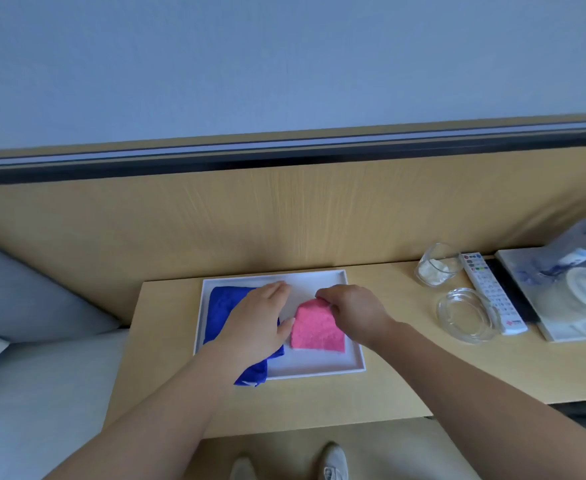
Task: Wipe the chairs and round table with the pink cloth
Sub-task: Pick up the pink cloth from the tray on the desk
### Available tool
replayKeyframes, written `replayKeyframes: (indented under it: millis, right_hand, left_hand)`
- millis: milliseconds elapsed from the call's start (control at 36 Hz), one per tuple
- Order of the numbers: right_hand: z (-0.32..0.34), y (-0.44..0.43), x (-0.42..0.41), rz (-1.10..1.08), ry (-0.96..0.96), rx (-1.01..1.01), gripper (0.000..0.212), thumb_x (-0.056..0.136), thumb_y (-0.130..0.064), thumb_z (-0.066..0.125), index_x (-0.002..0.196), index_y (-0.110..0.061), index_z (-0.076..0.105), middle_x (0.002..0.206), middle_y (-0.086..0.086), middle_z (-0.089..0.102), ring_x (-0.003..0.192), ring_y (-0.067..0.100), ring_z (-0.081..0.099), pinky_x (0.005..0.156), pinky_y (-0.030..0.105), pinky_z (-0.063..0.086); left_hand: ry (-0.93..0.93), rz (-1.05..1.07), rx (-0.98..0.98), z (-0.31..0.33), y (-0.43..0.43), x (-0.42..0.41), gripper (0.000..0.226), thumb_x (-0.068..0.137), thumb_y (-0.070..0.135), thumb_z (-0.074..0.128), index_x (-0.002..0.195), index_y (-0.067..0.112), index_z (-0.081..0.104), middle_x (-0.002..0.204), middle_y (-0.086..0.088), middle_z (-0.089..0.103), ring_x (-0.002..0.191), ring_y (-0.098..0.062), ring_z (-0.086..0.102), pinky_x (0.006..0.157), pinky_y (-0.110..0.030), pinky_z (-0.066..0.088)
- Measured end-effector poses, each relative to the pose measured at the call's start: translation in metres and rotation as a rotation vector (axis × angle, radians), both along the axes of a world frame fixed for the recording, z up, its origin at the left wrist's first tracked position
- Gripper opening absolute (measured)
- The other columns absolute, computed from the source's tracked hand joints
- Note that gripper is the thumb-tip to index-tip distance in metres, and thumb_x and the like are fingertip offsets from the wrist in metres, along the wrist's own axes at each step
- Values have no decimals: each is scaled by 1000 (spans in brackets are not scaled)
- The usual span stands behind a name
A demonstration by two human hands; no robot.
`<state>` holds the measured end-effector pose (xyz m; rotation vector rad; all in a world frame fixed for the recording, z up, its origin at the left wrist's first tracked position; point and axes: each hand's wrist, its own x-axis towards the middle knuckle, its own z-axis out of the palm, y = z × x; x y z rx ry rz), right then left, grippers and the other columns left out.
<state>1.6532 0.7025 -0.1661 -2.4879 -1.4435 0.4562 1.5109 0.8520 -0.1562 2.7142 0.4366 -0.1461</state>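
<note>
step: lift pink cloth from white tray | right hand pinches its far edge | left hand flat on blue cloth, left of pink | advice: lift straight, pin blue down

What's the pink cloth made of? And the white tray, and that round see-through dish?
The pink cloth looks like soft, fuzzy microfibre or terry: its surface is nubbly and matte. The white tray seems smooth plastic, maybe painted wood: plain, even, straight rim. The round dish looks like clear glass: thick, shiny, the desk shows through.
</note>
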Motion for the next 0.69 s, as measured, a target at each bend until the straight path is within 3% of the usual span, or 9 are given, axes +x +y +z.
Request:
replayKeyframes:
  millis: [83, 167, 250, 306, 444, 583, 694]
  right_hand:
    - [25, -10, 0, -18, 15, 26, 32, 87, -1, 42, 105, -14, 65, 98, 4, 67, 90, 27, 59, 73, 38, 47]
    - [51, -21, -7, -75, 56, 110, 22, 84, -4, 44, 91, -10, 63, 82, 7, 63, 77, 26, 53, 65, 36, 41]
    - [76, -33, -18, -186, 140, 241, 14, 79, -13, 41, 73, -12, 54, 66, 5, 52, 64, 20, 41, 56, 32, 33]
    - [89, -40, -26, -275, 146, 300, 15, 82, -14, 44, 71, -12, 53, 62, 4, 49, 60, 16, 37, 53, 26, 29]
    - [113, -55, -52, -447, 101, 349, 16, 85, -18, 46, 77, -18, 60, 64, -1, 55, 63, 17, 47, 58, 31, 38]
    - [122, -76, -88, -673, -12, 417, 31, 83, -5, 54, 103, -22, 71, 86, -2, 71, 79, 11, 57, 72, 32, 47]
    - [124, -101, -124, -839, -71, 426, 35, 86, -6, 55, 111, -26, 69, 98, -2, 71, 89, 14, 59, 76, 32, 48]
  left_hand:
    - [-58, -38, -25, 13, -6, 14, 59, 95, 42, 48, 146, 19, 31, 149, 3, 37, 135, -17, 33, 106, -31, 32]
    - [-101, -94, -50, 26, -11, 26, 51, 93, 40, 51, 140, 21, 42, 139, 6, 49, 125, -17, 45, 97, -35, 42]
    - [-200, -194, -73, 40, -15, 36, 19, 91, 32, 52, 105, 20, 59, 99, 6, 62, 95, -21, 59, 74, -37, 48]
    - [-293, -249, -95, 49, -18, 43, 9, 91, 27, 52, 87, 20, 56, 79, 9, 50, 77, -18, 54, 64, -35, 46]
    - [-311, -399, -166, 64, -25, 52, 19, 95, 34, 48, 92, 20, 60, 85, 7, 60, 79, -14, 55, 67, -36, 47]
    - [-194, -547, -318, 63, -36, 43, 10, 91, 30, 52, 82, 28, 52, 75, 6, 59, 71, -14, 54, 61, -29, 41]
    - [-147, -686, -351, 57, -52, 32, 14, 91, 21, 50, 80, 13, 53, 76, 1, 54, 73, -16, 52, 64, -32, 38]
